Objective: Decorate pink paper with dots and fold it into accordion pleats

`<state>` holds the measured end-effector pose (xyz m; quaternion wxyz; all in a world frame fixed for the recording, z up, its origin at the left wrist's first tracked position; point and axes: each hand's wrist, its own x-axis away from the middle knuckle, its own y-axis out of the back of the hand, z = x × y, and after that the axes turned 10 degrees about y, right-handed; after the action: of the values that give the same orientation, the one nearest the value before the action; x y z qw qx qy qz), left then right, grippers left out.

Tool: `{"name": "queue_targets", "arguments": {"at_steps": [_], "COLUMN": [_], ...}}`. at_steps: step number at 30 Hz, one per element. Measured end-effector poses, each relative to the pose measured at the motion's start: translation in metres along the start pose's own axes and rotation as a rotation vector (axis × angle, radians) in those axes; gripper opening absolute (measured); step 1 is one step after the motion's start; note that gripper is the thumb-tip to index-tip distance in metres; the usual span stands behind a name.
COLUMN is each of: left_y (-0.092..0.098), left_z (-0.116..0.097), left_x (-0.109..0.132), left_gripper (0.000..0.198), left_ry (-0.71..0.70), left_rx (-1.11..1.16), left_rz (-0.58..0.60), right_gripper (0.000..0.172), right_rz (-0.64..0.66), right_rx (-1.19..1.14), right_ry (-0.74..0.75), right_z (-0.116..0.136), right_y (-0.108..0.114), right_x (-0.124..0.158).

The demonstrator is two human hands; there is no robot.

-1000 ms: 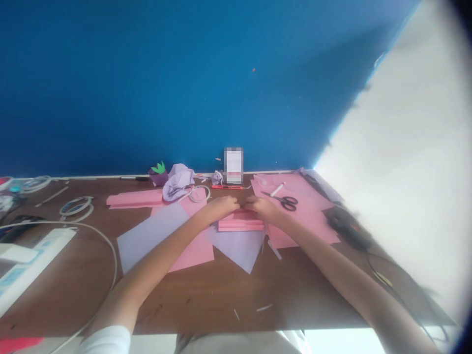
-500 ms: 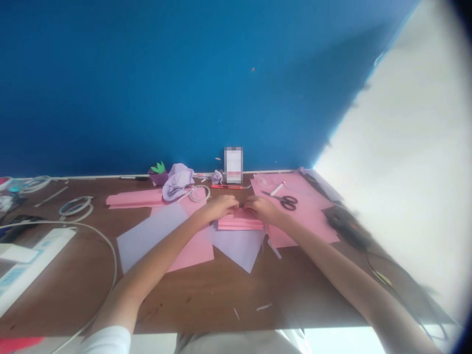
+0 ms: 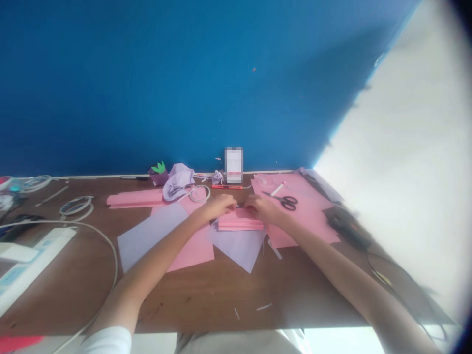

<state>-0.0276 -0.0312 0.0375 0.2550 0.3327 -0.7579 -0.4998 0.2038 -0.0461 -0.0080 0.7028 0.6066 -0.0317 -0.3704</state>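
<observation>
A pleated pink paper [image 3: 241,223] lies in the middle of the table, on top of a lavender sheet [image 3: 243,248] whose corner points toward me. My left hand [image 3: 222,205] is closed at the paper's far left edge, fingers curled over it. At the far right edge, my right hand [image 3: 261,206] is closed in the same way, its fingertips pinching the paper. A narrow gap separates the two hands. The fingertips are partly hidden and slightly blurred. Right of my right hand, black-handled scissors [image 3: 288,202] rest on a larger pink sheet [image 3: 313,219].
Left of the hands lie another lavender sheet [image 3: 147,241], a pink strip [image 3: 132,198], crumpled lavender paper [image 3: 179,181] and a white ring [image 3: 199,193]. An orange cutter [image 3: 226,187] lies behind. A dark corded tool [image 3: 348,228] is at right, a white power strip [image 3: 40,265] at left.
My left hand has shifted very slightly left, widening the gap between the hands a little. The right hand and the pleated paper stay almost where they were.
</observation>
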Motion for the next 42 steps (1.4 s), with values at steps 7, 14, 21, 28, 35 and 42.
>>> {"name": "queue_targets", "arguments": {"at_steps": [7, 14, 21, 28, 35, 42], "left_y": [-0.001, -0.004, -0.002, -0.001, -0.004, 0.005], "left_z": [0.002, 0.021, 0.048, 0.059, 0.059, 0.023], "left_x": [0.003, -0.005, -0.011, -0.011, -0.013, 0.002], "left_gripper": [0.013, 0.003, 0.008, 0.006, 0.006, 0.007], "left_ry": [0.048, 0.146, 0.151, 0.171, 0.231, 0.292], "left_rx": [-0.008, 0.149, 0.269, 0.259, 0.171, -0.058], "left_rz": [-0.050, 0.038, 0.174, 0.228, 0.211, 0.075], "right_gripper": [0.018, 0.007, 0.005, 0.003, 0.006, 0.002], "right_rz": [-0.033, -0.060, -0.013, 0.095, 0.156, 0.125], "right_rx": [-0.074, -0.043, -0.029, 0.063, 0.098, 0.053], "right_ry": [-0.022, -0.200, -0.316, -0.452, -0.473, -0.449], "right_z": [-0.001, 0.000, -0.001, 0.006, 0.006, 0.013], "right_y": [0.003, -0.002, 0.001, 0.010, 0.008, 0.012], "right_x": [0.000, 0.001, 0.000, -0.002, -0.002, -0.004]}}
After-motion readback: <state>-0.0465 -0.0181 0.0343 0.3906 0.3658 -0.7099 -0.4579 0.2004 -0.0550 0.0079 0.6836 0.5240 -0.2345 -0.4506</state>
